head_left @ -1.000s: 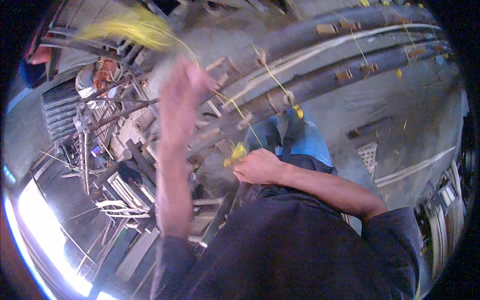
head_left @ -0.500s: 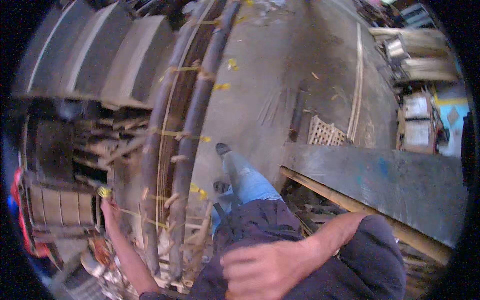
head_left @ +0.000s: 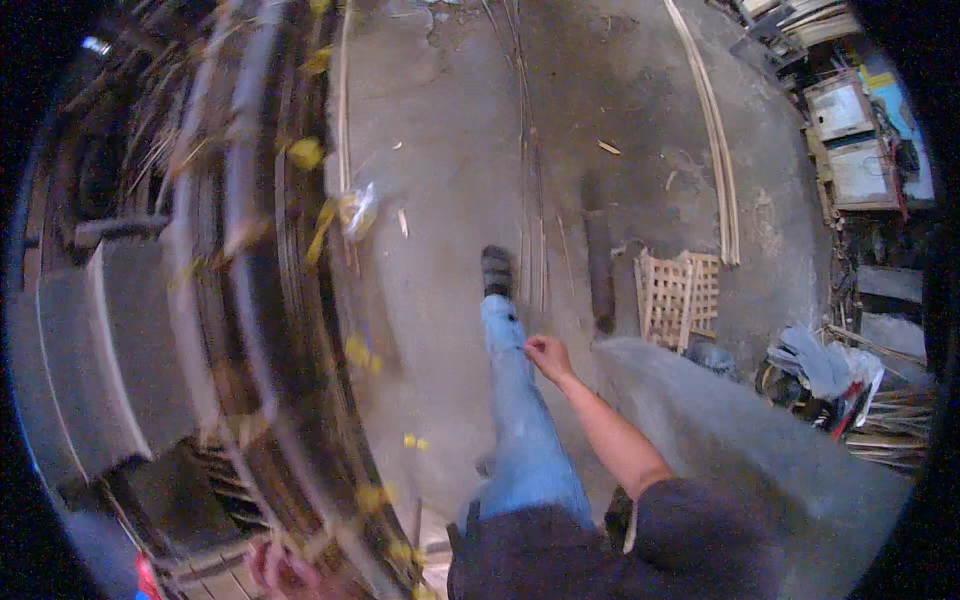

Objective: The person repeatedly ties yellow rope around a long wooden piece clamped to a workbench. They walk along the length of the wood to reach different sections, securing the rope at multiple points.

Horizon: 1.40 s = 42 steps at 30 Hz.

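Note:
My right hand (head_left: pixel 547 357) is out in front, over my jeans-clad leg (head_left: pixel 515 400). Its fingers are curled together in a pinch; whether anything small is between them, I cannot make out. At the lower left my left hand (head_left: pixel 283 570) is smeared by motion, so its fingers do not read clearly. It is close to the near end of a long bundle of dark poles (head_left: pixel 260 150), bound at intervals with yellow ties (head_left: pixel 305 153). The roll of yellow tape that was at this hand does not show clearly now.
A woven lattice basket (head_left: pixel 668 298) and a dark pole (head_left: pixel 600 265) lie on the concrete floor (head_left: pixel 430 230). Long pale strips (head_left: pixel 712 140) run along the right. A grey-topped table (head_left: pixel 740 430) stands close on my right. Dark ridged panels (head_left: pixel 110 350) line the left.
I have stepped forward, and the view has swung round. My right hand has gone from my lap to out ahead; my left hand is now low at the frame's edge.

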{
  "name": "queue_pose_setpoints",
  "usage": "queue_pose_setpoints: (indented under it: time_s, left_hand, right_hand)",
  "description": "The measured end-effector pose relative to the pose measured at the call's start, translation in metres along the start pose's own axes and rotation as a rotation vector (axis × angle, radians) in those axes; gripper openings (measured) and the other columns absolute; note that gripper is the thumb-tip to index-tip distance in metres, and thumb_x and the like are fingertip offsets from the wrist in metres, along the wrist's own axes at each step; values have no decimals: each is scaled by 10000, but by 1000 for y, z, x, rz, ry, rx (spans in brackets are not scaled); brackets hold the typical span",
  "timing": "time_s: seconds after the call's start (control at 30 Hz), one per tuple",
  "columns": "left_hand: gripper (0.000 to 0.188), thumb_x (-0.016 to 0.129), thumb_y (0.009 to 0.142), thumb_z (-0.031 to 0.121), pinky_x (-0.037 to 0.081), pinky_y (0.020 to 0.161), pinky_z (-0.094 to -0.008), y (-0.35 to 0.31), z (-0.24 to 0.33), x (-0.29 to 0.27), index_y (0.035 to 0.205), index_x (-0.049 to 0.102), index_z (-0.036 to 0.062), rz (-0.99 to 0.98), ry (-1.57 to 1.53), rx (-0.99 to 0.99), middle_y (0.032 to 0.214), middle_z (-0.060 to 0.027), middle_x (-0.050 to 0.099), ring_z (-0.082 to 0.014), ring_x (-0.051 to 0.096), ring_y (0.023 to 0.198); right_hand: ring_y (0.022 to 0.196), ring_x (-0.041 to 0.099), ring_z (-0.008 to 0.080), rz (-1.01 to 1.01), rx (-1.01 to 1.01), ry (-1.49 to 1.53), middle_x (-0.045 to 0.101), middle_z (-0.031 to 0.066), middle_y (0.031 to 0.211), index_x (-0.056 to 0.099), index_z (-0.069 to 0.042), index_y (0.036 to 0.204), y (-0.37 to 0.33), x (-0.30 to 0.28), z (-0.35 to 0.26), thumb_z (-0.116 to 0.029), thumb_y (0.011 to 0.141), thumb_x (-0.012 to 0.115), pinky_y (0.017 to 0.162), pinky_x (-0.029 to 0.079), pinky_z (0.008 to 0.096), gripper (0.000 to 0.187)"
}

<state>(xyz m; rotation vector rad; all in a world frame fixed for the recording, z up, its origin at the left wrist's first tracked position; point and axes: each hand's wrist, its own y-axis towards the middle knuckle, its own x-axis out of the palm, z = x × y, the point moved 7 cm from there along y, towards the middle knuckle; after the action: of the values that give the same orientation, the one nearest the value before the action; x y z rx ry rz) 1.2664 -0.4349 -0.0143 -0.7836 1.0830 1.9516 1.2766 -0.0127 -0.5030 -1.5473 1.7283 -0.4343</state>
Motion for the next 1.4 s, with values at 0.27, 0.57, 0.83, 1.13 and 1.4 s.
queue_pose_setpoints:
  time_s: [0.27,0.57,0.83,1.13,1.4]
  left_hand:
    - [640,708,854,202,390,1030,-466,91,101,289,1391,410,25,-444,596,-246,1373,-245,361,-375,420,1205]
    - [598,679,868,216,392,1025,-458,108,86,506,1377,428,27,-407,393,-164,1376,-236,375,-367,427,1211]
    - [564,652,881,230,393,1022,-452,117,93,556,1365,445,29,-429,380,-142,1379,-228,387,-359,434,1215]
    - [528,623,896,244,395,1017,-444,125,102,571,1352,464,32,-473,417,-109,1382,-219,400,-351,442,1221]
    - [499,597,909,258,396,1014,-437,126,104,580,1340,480,34,-500,426,-96,1385,-211,412,-343,448,1226]
  right_hand:
    - [721,661,396,306,96,-439,636,238,733,683,8,760,448,-34,80,-248,782,603,621,521,479,269]
    - [762,663,392,671,320,-375,670,202,795,710,-60,822,631,-61,90,-265,814,614,688,532,480,227]
    - [776,667,386,471,239,-475,681,190,824,705,-81,817,654,-44,97,-306,862,598,698,531,487,254]
    - [813,668,369,792,355,-389,686,169,872,699,-85,916,624,-102,63,-260,870,618,705,534,463,198]
    - [828,670,349,622,393,-378,683,167,921,693,-102,953,623,-108,84,-216,847,642,730,535,456,164]
